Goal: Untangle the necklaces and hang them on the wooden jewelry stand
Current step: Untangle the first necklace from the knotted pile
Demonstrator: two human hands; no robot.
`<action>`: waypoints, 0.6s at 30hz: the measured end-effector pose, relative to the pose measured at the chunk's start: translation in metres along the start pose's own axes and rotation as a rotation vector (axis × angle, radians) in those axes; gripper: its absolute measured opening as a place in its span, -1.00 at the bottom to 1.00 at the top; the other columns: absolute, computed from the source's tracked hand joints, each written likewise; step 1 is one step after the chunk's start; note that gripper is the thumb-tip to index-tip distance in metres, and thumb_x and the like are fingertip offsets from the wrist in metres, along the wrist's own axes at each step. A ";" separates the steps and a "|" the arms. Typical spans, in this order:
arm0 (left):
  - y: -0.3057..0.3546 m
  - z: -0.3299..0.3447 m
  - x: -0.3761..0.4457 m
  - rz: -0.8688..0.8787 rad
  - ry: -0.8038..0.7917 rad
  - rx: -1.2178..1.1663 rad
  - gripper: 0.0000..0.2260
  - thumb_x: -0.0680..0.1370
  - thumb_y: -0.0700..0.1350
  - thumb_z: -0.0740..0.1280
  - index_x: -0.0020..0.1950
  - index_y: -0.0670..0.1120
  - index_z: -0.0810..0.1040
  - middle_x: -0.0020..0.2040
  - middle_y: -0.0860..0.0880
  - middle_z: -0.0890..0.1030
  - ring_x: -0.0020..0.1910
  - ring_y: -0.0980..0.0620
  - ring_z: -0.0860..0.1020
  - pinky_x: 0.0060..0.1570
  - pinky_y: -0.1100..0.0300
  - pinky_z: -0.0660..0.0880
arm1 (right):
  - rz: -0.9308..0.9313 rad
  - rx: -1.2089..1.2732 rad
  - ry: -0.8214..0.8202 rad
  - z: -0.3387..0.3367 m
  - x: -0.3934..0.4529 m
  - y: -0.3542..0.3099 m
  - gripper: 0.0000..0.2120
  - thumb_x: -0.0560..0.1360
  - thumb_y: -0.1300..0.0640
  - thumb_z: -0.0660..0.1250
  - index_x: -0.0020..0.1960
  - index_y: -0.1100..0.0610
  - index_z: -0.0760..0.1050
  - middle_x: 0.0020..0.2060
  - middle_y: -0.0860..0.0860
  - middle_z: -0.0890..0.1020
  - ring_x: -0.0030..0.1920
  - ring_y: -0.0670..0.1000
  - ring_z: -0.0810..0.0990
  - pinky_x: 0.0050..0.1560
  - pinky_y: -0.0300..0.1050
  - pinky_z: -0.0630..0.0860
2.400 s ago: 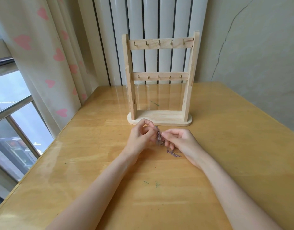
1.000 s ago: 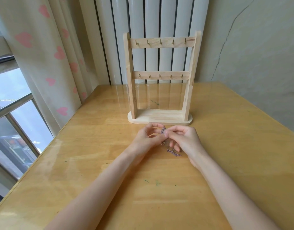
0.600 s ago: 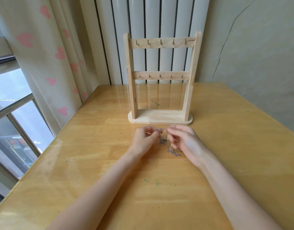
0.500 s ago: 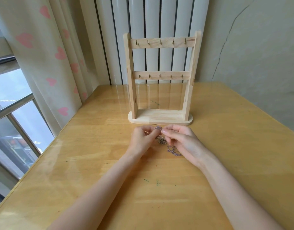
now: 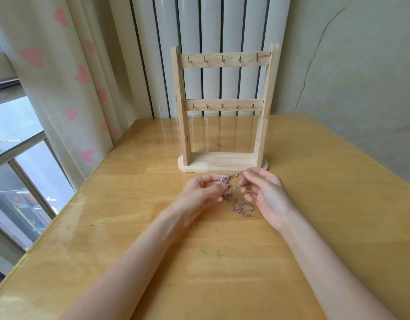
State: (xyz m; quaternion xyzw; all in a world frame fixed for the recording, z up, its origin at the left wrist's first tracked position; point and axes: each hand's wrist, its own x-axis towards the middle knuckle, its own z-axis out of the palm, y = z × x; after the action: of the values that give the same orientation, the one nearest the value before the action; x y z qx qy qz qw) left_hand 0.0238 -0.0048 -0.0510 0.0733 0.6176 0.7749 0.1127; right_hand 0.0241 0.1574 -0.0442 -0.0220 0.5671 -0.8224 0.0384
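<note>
A: Necklaces first; where r they?

B: Up off the table a bit, b/w the two hands; a short twisted piece is pulled tight from one hand to the other. Loose chain from the same bunch lies on the wood just under the right hand; a small clump hangs below the left fingers.

A: Hands?

B: Left hand has fingers curled in, thumb & first finger pinching the bunch; right hand pinches the other end w/ thumb & fingertips, other fingers bent loosely, palm turned toward the left one.

A: So what step is it?

B: I think it's the untangle part; chains look knotted together, can't count how many, too small to tell.

A: And the stand?

B: Wooden jewelry stand is farther back, upright, just past the hands; two bars w/ little hooks, nothing on any hook.

A: Next?

B: My guess: pull gently, not hard, or the knot gets tighter; pick one chain loose, find its loop, then lift it to a hook.

A: Behind that?

B: White radiator; curtain w/ pink hearts on the left by the window.
</note>
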 end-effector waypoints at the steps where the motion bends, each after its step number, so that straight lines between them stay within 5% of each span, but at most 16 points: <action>1: -0.001 0.000 0.000 0.030 0.038 0.087 -0.91 0.49 -0.31 0.33 -0.04 -0.16 0.54 -0.33 0.02 0.60 -0.43 0.17 0.50 -0.37 0.39 0.47 | 0.005 -0.017 -0.021 0.001 0.000 0.000 -0.89 0.52 0.29 0.24 -0.18 0.16 0.44 -0.42 0.04 0.53 -0.45 -0.05 0.43 -0.53 -0.28 0.29; 4: -0.003 0.001 0.001 0.169 0.134 0.313 -0.90 0.49 -0.26 0.37 -0.14 -0.10 0.49 -0.44 0.05 0.54 -0.51 0.13 0.44 -0.45 0.36 0.41 | 0.047 -0.179 -0.099 0.006 -0.004 0.000 -0.96 0.50 0.17 0.31 -0.11 0.14 0.50 -0.48 0.02 0.48 -0.49 -0.04 0.36 -0.55 -0.27 0.21; 9: -0.007 0.001 0.005 0.362 0.204 0.659 -0.76 0.45 -0.25 0.40 -0.10 0.07 0.44 -0.27 0.05 0.53 -0.40 0.14 0.49 -0.32 0.23 0.48 | 0.009 -0.518 -0.035 0.010 -0.006 0.007 -0.86 0.49 0.11 0.34 -0.18 0.16 0.59 -0.58 -0.01 0.45 -0.60 -0.12 0.26 -0.55 -0.32 0.20; 14: -0.009 -0.001 0.007 0.340 0.239 0.625 -0.78 0.43 -0.28 0.40 -0.13 0.03 0.49 -0.25 -0.04 0.59 -0.29 0.05 0.53 -0.18 0.14 0.53 | -0.027 -0.461 0.088 0.010 -0.004 0.007 -0.89 0.47 0.18 0.37 -0.22 0.17 0.60 -0.47 0.00 0.51 -0.62 -0.16 0.22 -0.57 -0.35 0.18; 18: -0.011 0.001 0.008 0.322 0.250 0.660 -0.78 0.43 -0.24 0.43 -0.17 0.07 0.50 -0.29 0.04 0.57 -0.31 0.07 0.52 -0.15 -0.06 0.60 | -0.021 -0.495 0.207 0.012 -0.002 0.007 -0.90 0.42 0.16 0.40 -0.27 0.07 0.57 -0.65 -0.19 0.39 -0.54 -0.15 0.30 -0.51 -0.32 0.24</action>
State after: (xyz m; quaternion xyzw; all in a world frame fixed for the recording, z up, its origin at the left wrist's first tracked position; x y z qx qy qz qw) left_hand 0.0171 0.0004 -0.0618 0.1065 0.8234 0.5451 -0.1163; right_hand 0.0271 0.1439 -0.0466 0.0475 0.7516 -0.6570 -0.0351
